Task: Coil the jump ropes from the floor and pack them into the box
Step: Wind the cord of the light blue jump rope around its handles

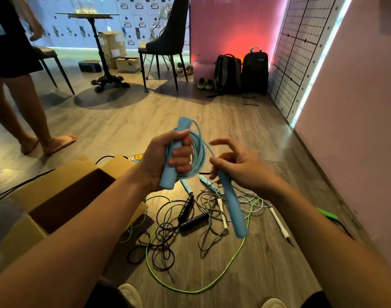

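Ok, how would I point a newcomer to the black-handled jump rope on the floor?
Find the open brown cardboard box at lower left; right of it, ropes lie tangled on the wooden floor. Mid-tangle, beneath the held-up light blue foam-handled jump rope, lie two thick black handles. Handles nearby are slim, white or pale blue.

The floor (pixel 127 121) was of grey wood planks. Far beyond the left hand (pixel 165 156) stood a black pedestal table (pixel 87 16) and a dark chair (pixel 172 25), before white lockers (pixel 132 21). Beyond the right hand (pixel 241 167), two black backpacks (pixel 254 70) leaned on a pink panel (pixel 230 25) with red glow. To its right a light strip (pixel 318 70) edged the pink side wall (pixel 357 107).
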Available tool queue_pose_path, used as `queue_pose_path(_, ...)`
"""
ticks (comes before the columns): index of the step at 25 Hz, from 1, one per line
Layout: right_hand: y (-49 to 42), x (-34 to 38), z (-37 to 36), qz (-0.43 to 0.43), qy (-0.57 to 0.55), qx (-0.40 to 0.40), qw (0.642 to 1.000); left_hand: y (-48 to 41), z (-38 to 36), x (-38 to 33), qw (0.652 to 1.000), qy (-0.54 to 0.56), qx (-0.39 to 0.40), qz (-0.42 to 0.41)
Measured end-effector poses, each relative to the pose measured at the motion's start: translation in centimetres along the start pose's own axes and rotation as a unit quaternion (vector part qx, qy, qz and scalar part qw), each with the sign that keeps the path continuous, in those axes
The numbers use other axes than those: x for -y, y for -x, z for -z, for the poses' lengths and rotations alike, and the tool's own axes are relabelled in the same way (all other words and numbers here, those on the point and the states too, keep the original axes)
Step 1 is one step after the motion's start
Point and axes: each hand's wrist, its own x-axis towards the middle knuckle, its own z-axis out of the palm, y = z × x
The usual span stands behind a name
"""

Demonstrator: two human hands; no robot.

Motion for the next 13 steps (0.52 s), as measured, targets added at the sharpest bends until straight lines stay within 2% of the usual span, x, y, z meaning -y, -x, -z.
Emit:
queue_pose_path(3, 0.24, 0.27, -0.22, 0.045, -0.027, -0.008, 0.999, -0.09, 0.49, -0.53, 0.994, 0.076, -0.048, -0.053)
queue_pose_path(6, 0.53, 0.58, -0.46, 0.049, 0.006, 0.059, 0.997, 0.01, 0.36, -0.44, 0.984, 0.115, -0.105, -0.084)
queue_pose_path(10, 0.56, 0.89, -0.98, -0.003, -0.079, 0.139, 0.987, 0.14, 0.02, -0.44, 0.974, 0.179, -0.095, -0.097)
queue_pose_path(13, 0.44, 0.51, -0.87, 0.019, -0.048, 0.173, 0.984, 0.29, 0.21, -0.55, 0.973, 0.198, -0.081, -0.092)
